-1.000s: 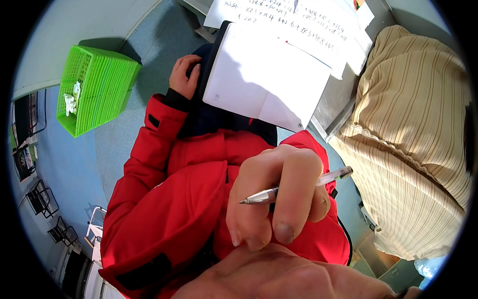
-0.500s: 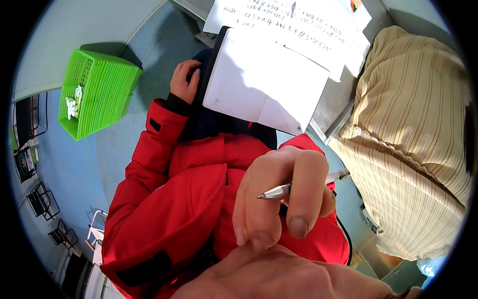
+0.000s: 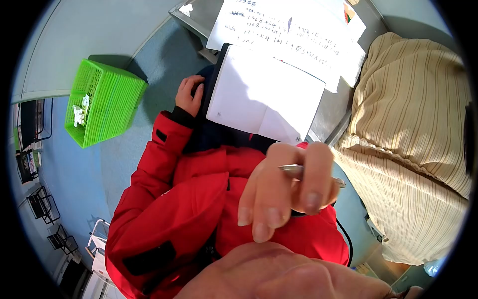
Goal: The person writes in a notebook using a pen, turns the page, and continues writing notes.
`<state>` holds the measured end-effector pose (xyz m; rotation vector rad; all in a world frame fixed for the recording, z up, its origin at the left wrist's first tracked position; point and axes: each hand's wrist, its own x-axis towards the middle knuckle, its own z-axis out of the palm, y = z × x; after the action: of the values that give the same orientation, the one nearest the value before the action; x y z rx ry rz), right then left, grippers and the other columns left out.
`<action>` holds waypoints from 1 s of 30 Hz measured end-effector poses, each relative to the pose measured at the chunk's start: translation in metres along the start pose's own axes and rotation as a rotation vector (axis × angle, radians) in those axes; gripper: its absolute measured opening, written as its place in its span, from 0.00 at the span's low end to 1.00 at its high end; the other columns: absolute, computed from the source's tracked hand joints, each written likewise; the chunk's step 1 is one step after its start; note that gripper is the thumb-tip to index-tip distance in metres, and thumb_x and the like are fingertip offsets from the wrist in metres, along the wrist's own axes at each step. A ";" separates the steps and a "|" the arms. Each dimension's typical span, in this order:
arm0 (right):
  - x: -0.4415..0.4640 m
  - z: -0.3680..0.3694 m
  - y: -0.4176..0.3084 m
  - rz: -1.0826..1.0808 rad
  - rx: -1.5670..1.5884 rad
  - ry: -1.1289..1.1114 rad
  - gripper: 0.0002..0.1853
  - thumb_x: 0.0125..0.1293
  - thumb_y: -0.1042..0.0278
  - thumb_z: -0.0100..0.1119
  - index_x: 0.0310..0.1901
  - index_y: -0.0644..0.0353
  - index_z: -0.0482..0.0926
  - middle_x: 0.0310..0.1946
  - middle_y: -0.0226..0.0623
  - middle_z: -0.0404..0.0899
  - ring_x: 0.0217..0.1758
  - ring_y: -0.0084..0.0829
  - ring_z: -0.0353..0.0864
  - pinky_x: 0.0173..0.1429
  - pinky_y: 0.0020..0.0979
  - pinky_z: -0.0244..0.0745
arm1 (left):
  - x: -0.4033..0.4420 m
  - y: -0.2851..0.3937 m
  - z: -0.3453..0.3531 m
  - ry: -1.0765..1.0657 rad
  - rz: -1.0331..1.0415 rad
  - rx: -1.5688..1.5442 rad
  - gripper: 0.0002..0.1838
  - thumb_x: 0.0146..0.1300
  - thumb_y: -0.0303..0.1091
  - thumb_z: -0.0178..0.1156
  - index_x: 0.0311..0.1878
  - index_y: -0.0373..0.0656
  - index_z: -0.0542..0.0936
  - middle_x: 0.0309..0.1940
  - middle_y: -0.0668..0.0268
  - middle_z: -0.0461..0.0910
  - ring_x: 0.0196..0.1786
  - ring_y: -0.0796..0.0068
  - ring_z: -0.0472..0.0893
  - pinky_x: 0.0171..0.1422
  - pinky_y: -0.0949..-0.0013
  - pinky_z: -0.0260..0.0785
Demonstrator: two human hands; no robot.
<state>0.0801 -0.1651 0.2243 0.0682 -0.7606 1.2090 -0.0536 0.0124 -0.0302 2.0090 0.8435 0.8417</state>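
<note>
My right hand (image 3: 291,192) is raised close to the camera, in front of the red jacket (image 3: 174,209). A pen (image 3: 294,172) is held between its fingers, its metal tip pointing left. My left hand (image 3: 189,95) rests on my dark-clothed leg at the left edge of a notebook (image 3: 266,92), its fingers curled, with nothing visible in them. The notebook lies open on my lap, its pages almost blank, partly in bright light and partly in shadow. Beyond it lie sheets of paper (image 3: 294,37) with handwritten sums.
A stack of green plastic baskets (image 3: 107,102) with white scraps inside stands on the floor at left. A metal table (image 3: 331,107) holds the papers. Striped cloth (image 3: 408,114) covers something bulky at right. Black folding chairs (image 3: 42,202) line the far left.
My right hand has moved up off the chin area with the pen, whose tip now sits higher. The whole view has shifted, so the notebook and baskets appear lower. My left hand stays on the leg.
</note>
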 end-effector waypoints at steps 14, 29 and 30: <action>0.010 0.008 -0.009 -0.064 -0.045 -0.091 0.07 0.76 0.69 0.43 0.48 0.54 0.72 0.47 0.51 0.77 0.45 0.47 0.85 0.56 0.46 0.78 | 0.000 -0.002 0.000 -0.018 -0.007 0.005 0.09 0.65 0.27 0.57 0.47 0.40 0.80 0.47 0.57 0.79 0.52 0.57 0.78 0.57 0.63 0.71; 0.010 0.010 -0.014 -0.057 -0.100 -0.023 0.06 0.74 0.66 0.50 0.48 0.56 0.72 0.42 0.52 0.81 0.40 0.45 0.85 0.53 0.45 0.82 | -0.001 -0.002 0.000 -0.009 -0.026 -0.003 0.09 0.65 0.28 0.58 0.47 0.40 0.80 0.47 0.58 0.80 0.52 0.58 0.79 0.58 0.64 0.71; 0.010 0.010 -0.015 -0.053 -0.099 -0.024 0.06 0.74 0.67 0.50 0.48 0.56 0.72 0.42 0.52 0.81 0.41 0.45 0.85 0.53 0.45 0.82 | -0.001 -0.003 0.000 -0.009 -0.025 -0.006 0.09 0.65 0.28 0.58 0.47 0.40 0.80 0.47 0.58 0.80 0.52 0.58 0.79 0.58 0.64 0.71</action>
<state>0.0891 -0.1671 0.2427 0.0210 -0.8336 1.1200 -0.0545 0.0130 -0.0330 1.9918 0.8588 0.8189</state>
